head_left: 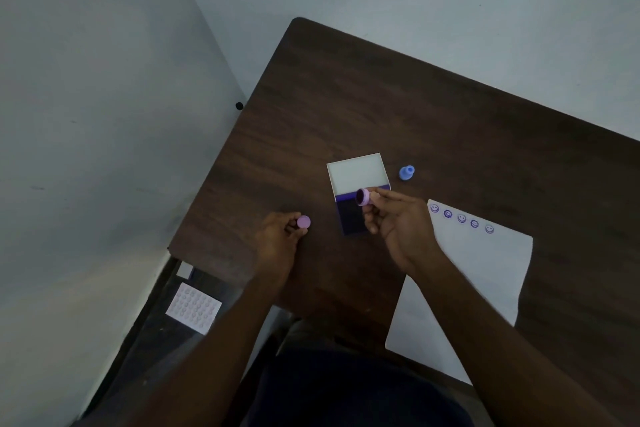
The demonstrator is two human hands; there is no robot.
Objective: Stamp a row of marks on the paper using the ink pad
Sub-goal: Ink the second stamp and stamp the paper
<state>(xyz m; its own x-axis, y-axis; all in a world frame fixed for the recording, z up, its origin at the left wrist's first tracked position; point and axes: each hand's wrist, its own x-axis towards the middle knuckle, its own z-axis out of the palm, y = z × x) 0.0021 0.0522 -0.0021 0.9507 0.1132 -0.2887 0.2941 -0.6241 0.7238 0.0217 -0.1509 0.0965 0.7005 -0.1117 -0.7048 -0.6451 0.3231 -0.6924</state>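
Observation:
An open ink pad (349, 218) lies mid-table, its dark purple pad toward me and its white lid (358, 172) folded back. My right hand (391, 222) holds a small pink stamp (363, 197) on its side just above the pad, inked face pointing left. My left hand (277, 236) rests on the table to the left, fingertips around a pink round cap (304, 221). A white paper (485, 260) lies to the right, with a row of several purple smiley marks (461, 218) along its top edge.
A blue stamp (406, 172) stands upright beyond the paper, right of the lid. The dark wooden table (346, 97) meets grey walls at the back. Below the left table edge, a white dotted sheet (194, 308) lies on a lower surface.

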